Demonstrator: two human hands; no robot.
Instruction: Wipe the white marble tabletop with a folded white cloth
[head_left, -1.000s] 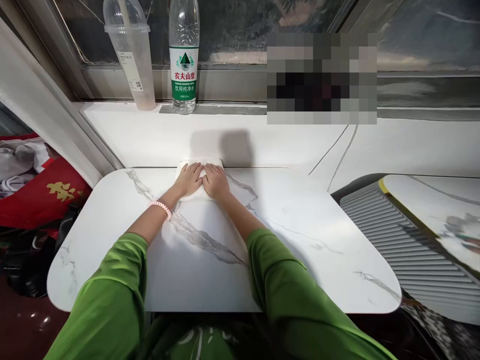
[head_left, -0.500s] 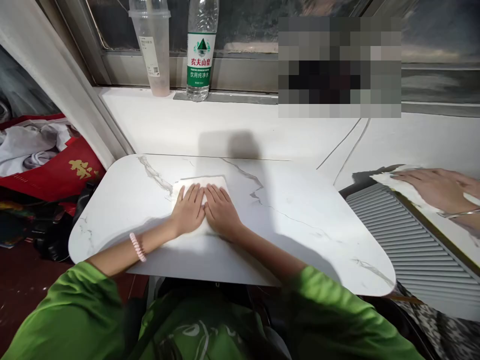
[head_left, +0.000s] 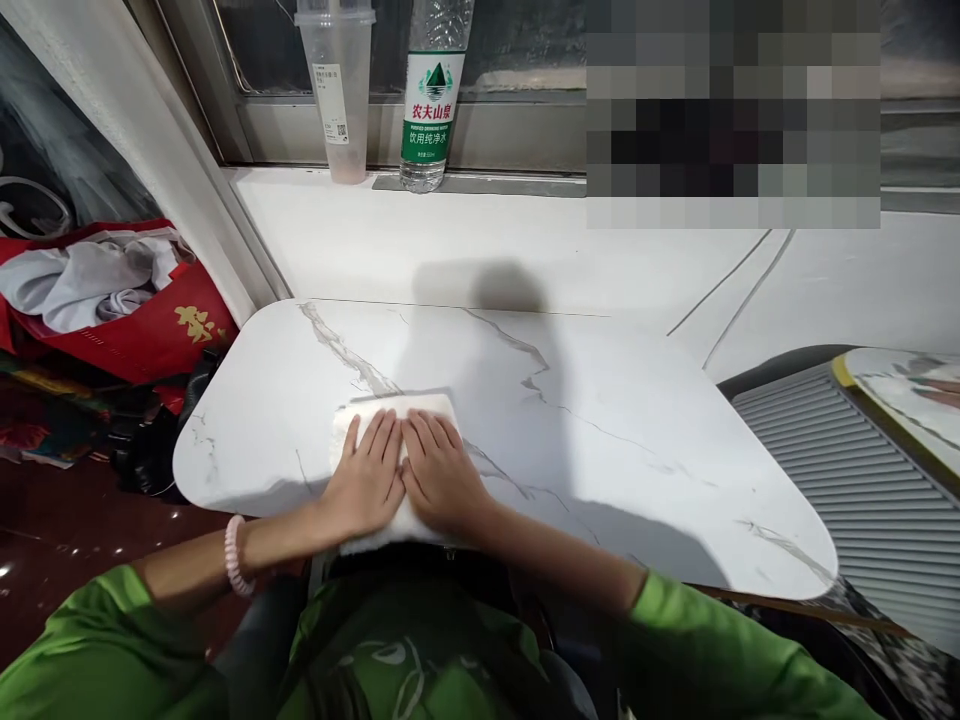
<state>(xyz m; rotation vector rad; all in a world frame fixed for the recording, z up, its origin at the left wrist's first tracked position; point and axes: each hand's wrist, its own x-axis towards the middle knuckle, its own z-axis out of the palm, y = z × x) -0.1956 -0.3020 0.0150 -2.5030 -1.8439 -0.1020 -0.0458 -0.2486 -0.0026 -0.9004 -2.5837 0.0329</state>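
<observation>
A folded white cloth (head_left: 394, 404) lies flat on the white marble-patterned table (head_left: 637, 470), at its front edge left of the middle. Both my hands press on it, side by side and touching near the thumbs. My left hand (head_left: 364, 485) rests with fingers stretched out over the cloth's left part; a pink coiled band is round that wrist. My right hand (head_left: 442, 475) lies flat on the right part, fingers extended. Neither hand is gripping the cloth.
A lidded plastic cup (head_left: 349, 110) and a water bottle (head_left: 431, 120) stand on the window ledge. At left is a red bag (head_left: 150, 340) holding white cloth. A ribbed grey panel (head_left: 855, 470) is at right, with part of another person's hand beyond it.
Both my hands and the cloth have slid towards me, to the table's front edge. The other person's hand has moved mostly out of view at right. The view has shifted slightly.
</observation>
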